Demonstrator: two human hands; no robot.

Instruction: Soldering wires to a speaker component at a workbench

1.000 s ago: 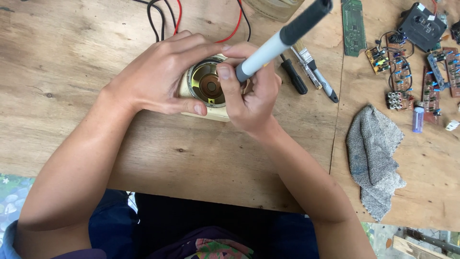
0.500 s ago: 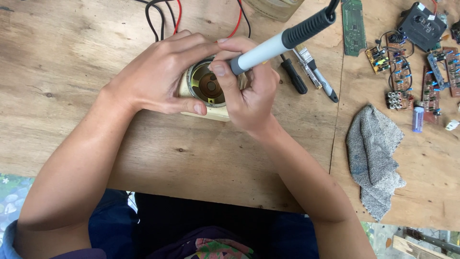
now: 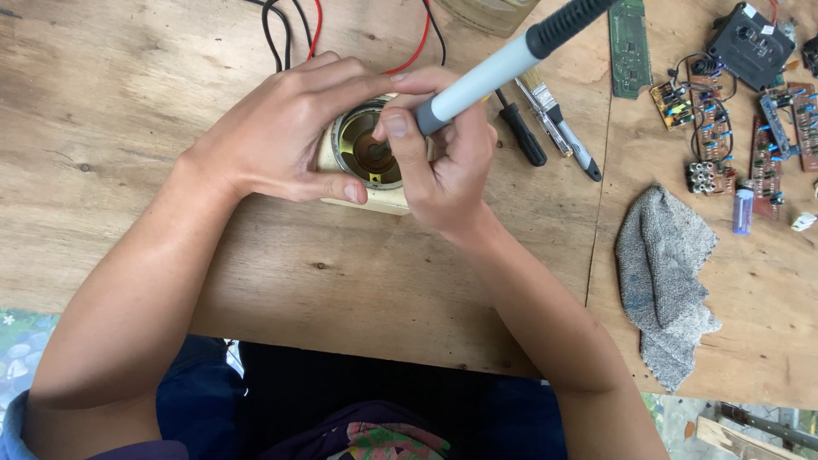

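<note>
Centre-top of frame: small speaker (image 3: 366,153) in cream housing sits on wooden desk (image 3: 128,102). Left hand (image 3: 281,136) clasps the speaker from left, thumb along its near edge, fingers over the top. Right hand (image 3: 447,170) w/ grip clenched on soldering iron (image 3: 503,68), pen-style; handle slants to upper right, tip hidden near speaker centre. Just right: screwdriver (image 3: 521,135), brush (image 3: 558,128). Grey cloth (image 3: 669,273) lower right; circuit boards (image 3: 711,128) upper right.

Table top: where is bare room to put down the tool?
Bare wood lies left of the left hand on the table, and between the right hand and the grey cloth. The circuit boards crowd the upper right.
</note>
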